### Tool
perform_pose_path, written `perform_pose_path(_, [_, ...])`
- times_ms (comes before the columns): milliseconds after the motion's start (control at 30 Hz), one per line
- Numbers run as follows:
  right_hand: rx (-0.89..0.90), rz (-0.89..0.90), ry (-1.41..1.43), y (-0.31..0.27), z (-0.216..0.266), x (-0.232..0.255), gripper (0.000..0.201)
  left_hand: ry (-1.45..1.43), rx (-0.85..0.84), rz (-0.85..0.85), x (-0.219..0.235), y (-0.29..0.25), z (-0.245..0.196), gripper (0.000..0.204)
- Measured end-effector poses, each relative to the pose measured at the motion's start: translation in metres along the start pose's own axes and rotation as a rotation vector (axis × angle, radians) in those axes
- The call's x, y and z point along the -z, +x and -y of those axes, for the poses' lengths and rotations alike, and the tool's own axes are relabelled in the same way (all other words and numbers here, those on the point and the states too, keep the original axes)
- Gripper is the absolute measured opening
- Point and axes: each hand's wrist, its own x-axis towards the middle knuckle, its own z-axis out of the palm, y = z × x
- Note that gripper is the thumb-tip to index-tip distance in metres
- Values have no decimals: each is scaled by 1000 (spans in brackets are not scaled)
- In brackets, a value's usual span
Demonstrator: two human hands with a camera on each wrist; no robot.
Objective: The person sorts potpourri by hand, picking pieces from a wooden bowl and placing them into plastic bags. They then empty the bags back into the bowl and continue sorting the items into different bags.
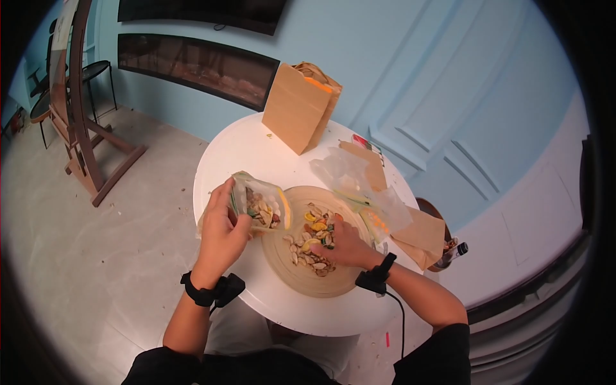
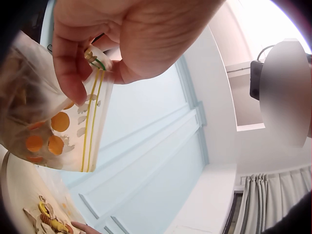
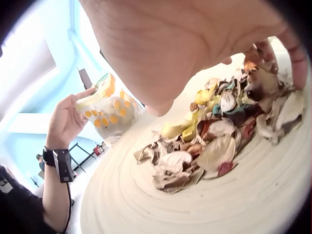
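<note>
My left hand [image 1: 221,237] grips a clear zip bag [image 2: 29,114] by its top edge, beside the left rim of a round pale plate [image 1: 281,273]. Orange dots and a yellow double seal mark the bag, and dried pieces show inside it. On the plate lies a loose pile of dried, petal-like pieces [image 3: 209,146], mostly beige with some yellow, green and dark red. Spread over the pile's right side, my right hand [image 1: 350,246] has its fingertips among the pieces. In the right wrist view its palm hides part of the plate.
Behind the plate, a brown paper bag [image 1: 297,109] stands on the white round table [image 1: 224,151]. Clear plastic bags [image 1: 343,170] and brown paper packets [image 1: 420,234] lie along the right side. A dark-capped bottle [image 1: 454,252] is beyond the right edge; a wooden easel [image 1: 83,128] stands far left.
</note>
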Motion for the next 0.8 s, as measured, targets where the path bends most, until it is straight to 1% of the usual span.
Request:
perform_pose_path(33, [10, 29, -67, 1, 5, -4, 108, -2, 2, 7, -1, -1, 0, 67])
perform_pose_path(100, [33, 91, -200, 0, 32, -4, 107, 25, -7, 13, 1, -2, -1, 67])
perform_pose_path(200, [121, 63, -43, 18, 36, -11, 96, 49, -17, 13, 6, -4, -1, 67])
perform_pose_path(300, [195, 85, 124, 38, 33, -17, 73, 66, -34, -1, 8, -5, 1, 67])
perform_pose_path(400, [200, 132, 283, 45, 33, -19, 50, 65, -49, -14, 8, -7, 3, 67])
perform_pose_path(500, [204, 72, 262, 41, 36, -19, 43, 56, -38, -29, 7, -9, -6, 67])
perform_pose_path(600, [234, 88, 406, 42, 31, -16, 43, 60, -43, -24, 7, -8, -10, 67])
perform_pose_path(700, [98, 102, 503, 49, 17, -17, 39, 69, -63, -15, 5, -8, -11, 67])
perform_pose_path(800, [-209, 273, 1007, 48, 11, -2, 31, 121, -101, 6, 4, -6, -13, 67])
